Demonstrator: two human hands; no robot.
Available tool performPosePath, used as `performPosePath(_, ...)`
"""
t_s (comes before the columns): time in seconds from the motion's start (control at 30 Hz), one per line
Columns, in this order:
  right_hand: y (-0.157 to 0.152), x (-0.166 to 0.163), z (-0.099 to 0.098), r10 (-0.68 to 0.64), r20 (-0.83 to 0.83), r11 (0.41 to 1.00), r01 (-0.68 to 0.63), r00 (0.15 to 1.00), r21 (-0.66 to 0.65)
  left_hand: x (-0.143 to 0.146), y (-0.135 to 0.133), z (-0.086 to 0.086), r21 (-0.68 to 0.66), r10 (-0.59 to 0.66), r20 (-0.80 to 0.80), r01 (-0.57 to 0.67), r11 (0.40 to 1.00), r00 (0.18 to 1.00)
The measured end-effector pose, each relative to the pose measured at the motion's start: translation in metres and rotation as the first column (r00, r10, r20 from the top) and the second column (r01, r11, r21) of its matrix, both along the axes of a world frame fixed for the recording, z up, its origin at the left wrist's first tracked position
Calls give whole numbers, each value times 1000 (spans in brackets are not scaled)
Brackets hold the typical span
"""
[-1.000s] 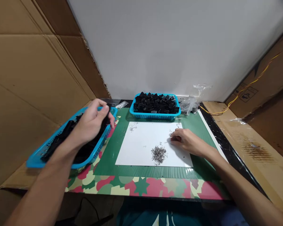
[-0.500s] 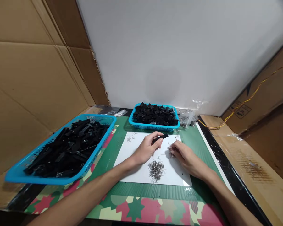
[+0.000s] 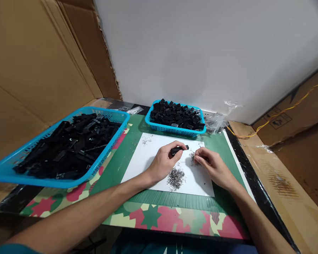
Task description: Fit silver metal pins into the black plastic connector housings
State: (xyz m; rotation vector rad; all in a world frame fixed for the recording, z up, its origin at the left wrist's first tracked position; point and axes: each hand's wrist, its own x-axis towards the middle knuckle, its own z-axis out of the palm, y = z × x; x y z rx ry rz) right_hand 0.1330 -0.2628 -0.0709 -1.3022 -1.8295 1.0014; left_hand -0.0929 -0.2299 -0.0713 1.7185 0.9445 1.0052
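Observation:
My left hand (image 3: 165,160) is closed around a small black plastic part (image 3: 184,147), whose end sticks out between thumb and fingers toward the right. My right hand (image 3: 210,165) has thumb and fingertips pinched together over a small cluster of tiny metal pieces (image 3: 193,159); whatever is in the pinch is too small to make out. Between and below the hands lies a larger heap of tiny wire-like metal pieces (image 3: 176,178), resting on a white sheet (image 3: 137,169). A few more loose metal bits (image 3: 146,141) lie at the sheet's far left corner.
A large blue basket (image 3: 123,127) of long black parts stands at the left. Behind the sheet sits a smaller blue basket (image 3: 172,129) full of short black parts. Clear plastic bags (image 3: 216,121) lie beside it. Cardboard (image 3: 76,53) and a pale wall (image 3: 159,46) enclose the table.
The view has tilted down, so the table appears higher. My left hand has turned the black part so less of it shows. My right hand stays at the small metal cluster.

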Motion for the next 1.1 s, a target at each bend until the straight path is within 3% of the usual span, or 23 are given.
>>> performPosePath(0.2, -4, 3, -5, -24, 292, 977, -40, 956, 212, 4, -3, -1, 48, -13, -3, 14, 999, 1000)
performPosePath(0.3, -4, 5, -6, -34, 338, 968, -53, 941, 246, 5, -4, -1, 64, -5, 21, 4, 998, 1000)
performPosePath(0.4, -5, 6, -1, -21, 229, 977, -29, 973, 211, 6, -4, -1, 76, -5, 24, 4, 997, 1000)
performPosePath(0.5, -6, 4, 4, -29, -51, 994, 34, 998, 103, 5, -4, 1, 86, -32, 28, 29, 996, 999)
performPosePath(0.6, -8, 0, 5, -42, -326, 999, 48, 944, 10, 5, -7, 5, 76, -64, 25, 62, 995, 998)
performPosePath(0.67, -8, -5, 3, -43, -408, 999, 42, 912, -12, 6, -9, 7, 58, -84, 37, 82, 995, 996)
performPosePath(0.93, -12, -23, 4, -59, -417, 997, 71, 907, 12, 11, -14, 9, -85, -154, 144, 168, 982, 978)
performPosePath(1.1, -15, -25, -1, -83, -355, 983, 135, 931, 125, 12, -14, 8, -291, -167, 277, 248, 924, 946)
